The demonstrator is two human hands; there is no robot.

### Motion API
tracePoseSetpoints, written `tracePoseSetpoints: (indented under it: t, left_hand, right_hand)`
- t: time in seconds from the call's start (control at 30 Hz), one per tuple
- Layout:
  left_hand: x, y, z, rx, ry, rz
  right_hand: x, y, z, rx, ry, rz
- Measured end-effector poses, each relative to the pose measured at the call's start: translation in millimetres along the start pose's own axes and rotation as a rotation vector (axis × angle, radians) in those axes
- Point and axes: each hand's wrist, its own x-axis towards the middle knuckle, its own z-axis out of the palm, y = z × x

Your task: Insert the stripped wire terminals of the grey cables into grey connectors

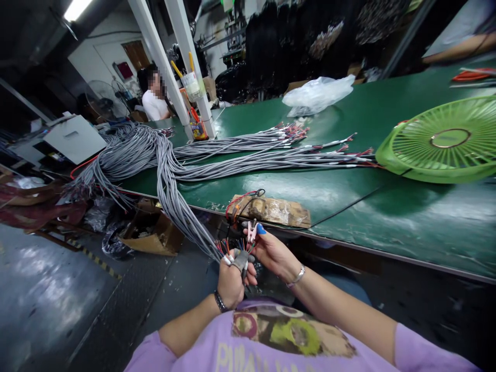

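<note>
My left hand (232, 281) is closed round the ends of several grey cables (199, 235), just beyond the green table's front edge. Stripped coloured wires (227, 245) fan upward from the white-banded cable ends. Grey covers are on some of its fingers. Close beside it on the right, my right hand (273, 253) pinches a small pale pink clip (252, 232), which looks like a clothes peg. A blue cover (261, 229) caps a digit of that hand. Whether the clip touches a wire cannot be made out.
A taped wooden block (271, 209) with a red and a black lead lies at the table (341, 222) edge. More grey cables (232, 166) stretch across it. A green fan (445, 139), a plastic bag (320, 95) and white posts (194, 67) stand beyond. Another person (155, 98) sits behind.
</note>
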Motion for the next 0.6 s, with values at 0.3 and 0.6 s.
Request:
tracePoseSetpoints:
  t: [0.3, 0.6]
  left_hand:
    - [-2.5, -4.0, -1.0, 0.0, 0.01, 0.062]
    - [-9.5, -4.0, -12.3, 0.019, -0.018, 0.064]
  right_hand:
    - [-4.1, -2.7, -0.7, 0.026, -0.079, 0.098]
    - [-2.4, -10.7, 0.4, -0.122, -0.031, 0.011]
